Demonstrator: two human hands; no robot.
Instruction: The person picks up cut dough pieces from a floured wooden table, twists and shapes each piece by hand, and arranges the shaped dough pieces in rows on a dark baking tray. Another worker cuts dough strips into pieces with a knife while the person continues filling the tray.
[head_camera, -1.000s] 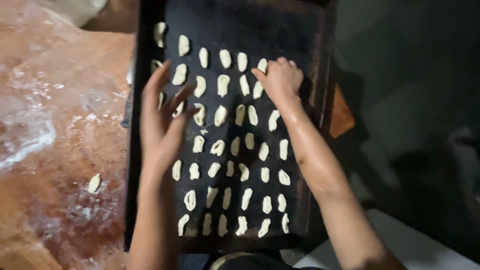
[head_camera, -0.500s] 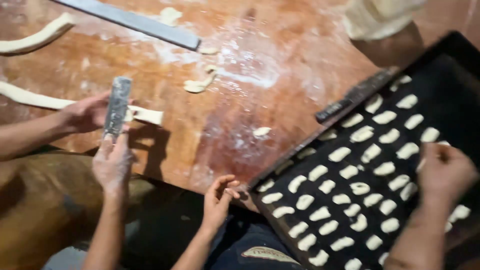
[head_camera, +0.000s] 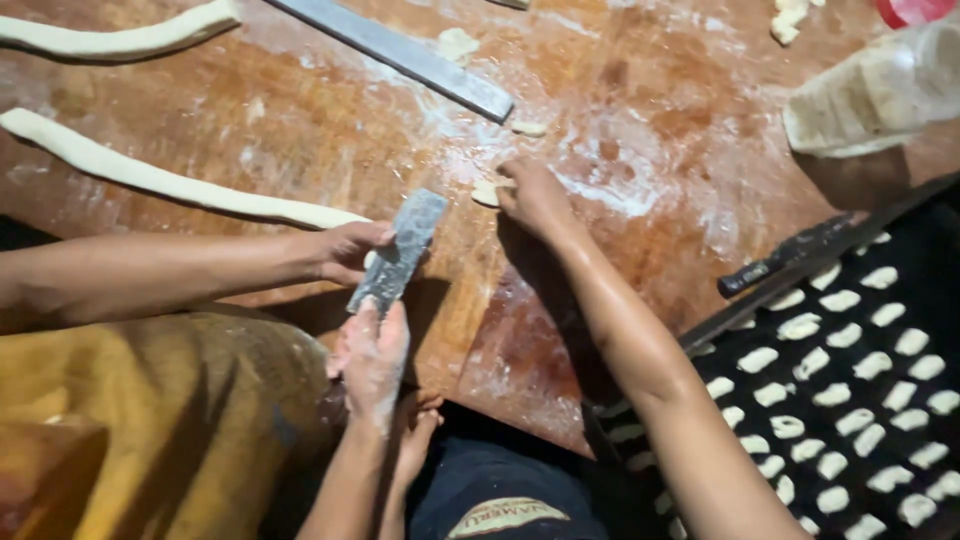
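Note:
My right hand reaches over the floured wooden table, its fingertips closed on a small dough piece. My left hand hangs low at the table's front edge, partly hidden behind a co-worker's forearm, and holds nothing that I can see. A black baking tray at the lower right carries several rows of small shaped dough pieces. A co-worker's floury hand holds a metal scraper upright. Their other hand holds the end of a long dough rope.
A long metal bar lies across the table's far side, with a second dough rope at the top left. A clear plastic container stands at the top right. A black-handled knife lies by the tray's rim.
The view swung from the tray to the table. My right hand left the tray and reached left to a dough piece on the table. The co-worker's scraper moved right along the rope.

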